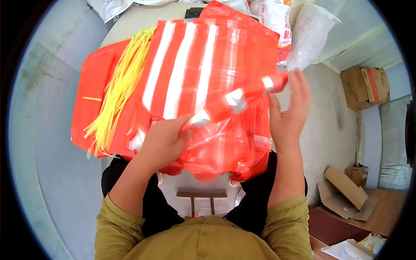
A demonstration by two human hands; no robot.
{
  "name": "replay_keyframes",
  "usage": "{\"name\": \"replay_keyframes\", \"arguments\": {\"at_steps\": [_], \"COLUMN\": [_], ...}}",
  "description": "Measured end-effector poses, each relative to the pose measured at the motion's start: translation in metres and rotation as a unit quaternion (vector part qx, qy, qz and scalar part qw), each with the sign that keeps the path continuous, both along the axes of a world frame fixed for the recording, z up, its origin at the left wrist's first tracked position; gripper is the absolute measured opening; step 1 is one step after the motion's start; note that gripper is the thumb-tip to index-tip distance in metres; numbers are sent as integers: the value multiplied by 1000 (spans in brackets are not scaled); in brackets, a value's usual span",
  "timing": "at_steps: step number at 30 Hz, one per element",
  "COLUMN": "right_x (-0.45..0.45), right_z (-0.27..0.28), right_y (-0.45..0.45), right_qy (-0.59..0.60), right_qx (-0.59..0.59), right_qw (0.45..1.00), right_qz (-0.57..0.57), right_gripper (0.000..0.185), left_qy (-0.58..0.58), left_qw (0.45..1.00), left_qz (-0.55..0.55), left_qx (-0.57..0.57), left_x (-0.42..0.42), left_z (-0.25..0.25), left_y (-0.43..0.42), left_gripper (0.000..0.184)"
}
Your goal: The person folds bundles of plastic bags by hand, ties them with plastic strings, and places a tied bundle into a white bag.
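Observation:
A long, narrow folded strip of red-and-white striped plastic bag slants across my front, blurred by motion. My left hand is closed around its lower end. At the upper right end, my right hand has its fingers stretched out and its thumb apart, close to the strip; whether it touches is blurred. Beneath lies a stack of flat red-and-white striped plastic bags, its near edge hanging over my lap. Left of the stack, a bundle of yellow plastic ties rests on more red plastic.
White printed sacks and a translucent plastic bag stand beyond the stack. Cardboard boxes sit at the right wall. An opened carton lies on a brown surface at lower right. A brown wooden frame shows between my legs.

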State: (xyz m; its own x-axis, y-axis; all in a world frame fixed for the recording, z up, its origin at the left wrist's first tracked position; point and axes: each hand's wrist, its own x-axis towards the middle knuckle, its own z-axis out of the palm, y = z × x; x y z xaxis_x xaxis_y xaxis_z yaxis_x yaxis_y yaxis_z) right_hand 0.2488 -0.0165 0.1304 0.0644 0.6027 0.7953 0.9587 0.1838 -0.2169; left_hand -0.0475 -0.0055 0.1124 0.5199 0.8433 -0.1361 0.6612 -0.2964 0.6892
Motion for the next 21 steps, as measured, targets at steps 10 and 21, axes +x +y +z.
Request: {"name": "replay_keyframes", "arguments": {"at_steps": [10, 21], "right_x": [-9, -22], "right_z": [-43, -42], "right_y": [-31, -27], "right_qy": [-2, -70], "right_qx": [-341, -306], "right_qw": [928, 885], "right_qz": [151, 344], "right_gripper": [12, 19], "left_qy": [-240, -254], "left_qw": [899, 930], "left_qz": [84, 22], "left_qx": [-356, -265], "left_x": [22, 18], "left_z": [-32, -49], "left_y": [-18, -15], "left_gripper": [78, 102]}}
